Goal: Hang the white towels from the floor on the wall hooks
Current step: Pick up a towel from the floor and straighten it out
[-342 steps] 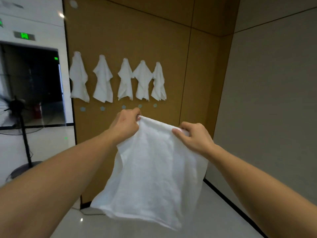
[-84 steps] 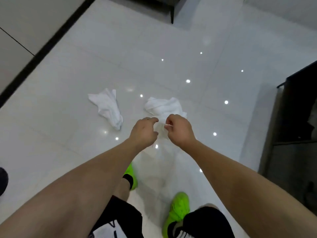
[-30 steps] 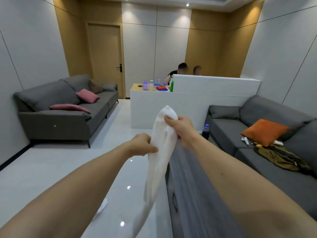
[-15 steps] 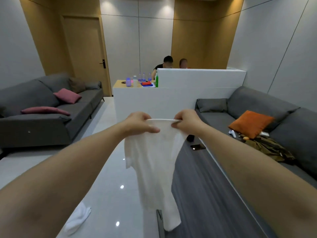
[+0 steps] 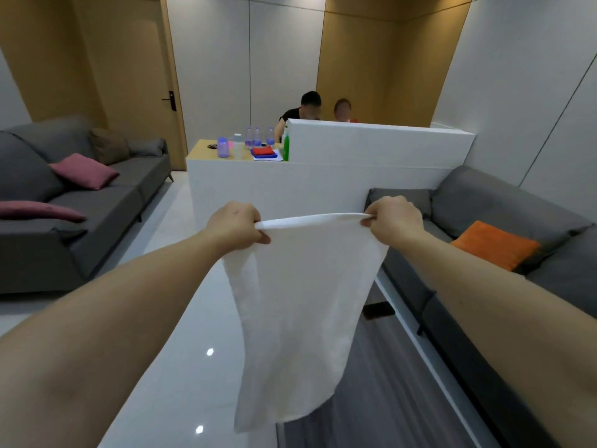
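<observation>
**Towel stretched between both hands, hanging lengthwise below the grip**

You are holding the white towel [image 5: 297, 305] by its top edge, out in front of you at arm's length. Your left hand [image 5: 234, 226] is pinching the left corner with thumb under curled fingers; your right hand [image 5: 392, 219] is pinching the right corner the same way. The held edge is running level from hand to hand, and the long axis is dropping straight down from it, free of the floor [image 5: 181, 367]. Both hands are sitting equally near the cloth, so neither is leading. No wall hooks are showing here: you are facing the white counter [image 5: 323, 185] and grey sofas [image 5: 504, 215], so you are likely needing to turn before hanging. Half a second ago the hands were close together with the towel bunched; now they are spreading apart and the cloth is lying flat and open.
</observation>
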A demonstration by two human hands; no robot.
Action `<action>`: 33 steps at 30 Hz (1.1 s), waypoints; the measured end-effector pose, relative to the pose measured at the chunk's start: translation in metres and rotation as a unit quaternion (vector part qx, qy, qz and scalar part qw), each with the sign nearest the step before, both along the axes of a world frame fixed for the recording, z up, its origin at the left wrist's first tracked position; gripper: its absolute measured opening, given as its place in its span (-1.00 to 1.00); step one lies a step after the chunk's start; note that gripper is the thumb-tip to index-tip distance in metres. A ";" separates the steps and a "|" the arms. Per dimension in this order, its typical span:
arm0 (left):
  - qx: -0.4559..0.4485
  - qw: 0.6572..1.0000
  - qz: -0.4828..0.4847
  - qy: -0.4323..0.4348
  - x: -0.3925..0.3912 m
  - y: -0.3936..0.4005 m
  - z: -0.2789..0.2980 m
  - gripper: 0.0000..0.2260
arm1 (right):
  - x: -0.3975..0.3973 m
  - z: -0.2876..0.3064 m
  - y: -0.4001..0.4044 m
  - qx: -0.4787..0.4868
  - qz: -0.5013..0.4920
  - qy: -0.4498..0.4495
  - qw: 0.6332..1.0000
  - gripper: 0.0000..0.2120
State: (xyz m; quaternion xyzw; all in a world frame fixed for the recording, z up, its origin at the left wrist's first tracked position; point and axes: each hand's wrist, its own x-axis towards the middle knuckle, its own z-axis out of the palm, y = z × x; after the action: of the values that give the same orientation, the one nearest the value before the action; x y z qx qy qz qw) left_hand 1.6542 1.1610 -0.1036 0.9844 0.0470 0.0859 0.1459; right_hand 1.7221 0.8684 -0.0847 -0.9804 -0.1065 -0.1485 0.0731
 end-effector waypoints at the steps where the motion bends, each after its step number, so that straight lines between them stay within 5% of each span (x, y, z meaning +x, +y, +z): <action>1: 0.005 1.000 0.003 -0.004 0.019 0.004 0.003 -0.78 | 0.019 0.001 0.002 0.004 -0.007 -0.002 1.000 -0.81; 8: 0.020 0.994 0.042 -0.097 0.136 0.012 0.023 -0.81 | 0.130 0.023 -0.005 0.063 -0.036 -0.040 0.997 -0.82; 15: 0.032 0.989 0.061 -0.129 0.170 -0.022 0.011 -0.85 | 0.161 0.011 -0.043 0.043 -0.042 -0.059 0.996 -0.79; 24: 0.084 0.991 0.084 -0.068 0.108 -0.114 -0.091 -0.94 | 0.123 -0.115 -0.144 -0.028 0.044 0.016 0.999 -0.86; 33: 0.079 0.988 0.122 0.052 0.009 -0.218 -0.227 -0.80 | 0.052 -0.257 -0.249 -0.096 0.122 0.138 0.978 -0.83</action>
State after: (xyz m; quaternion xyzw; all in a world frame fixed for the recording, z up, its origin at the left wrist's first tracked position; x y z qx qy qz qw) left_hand 1.6628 0.9427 -0.3308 0.9829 0.1671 0.0552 0.0533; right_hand 1.7738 0.6197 -0.3415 -0.9736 -0.2280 0.0088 0.0102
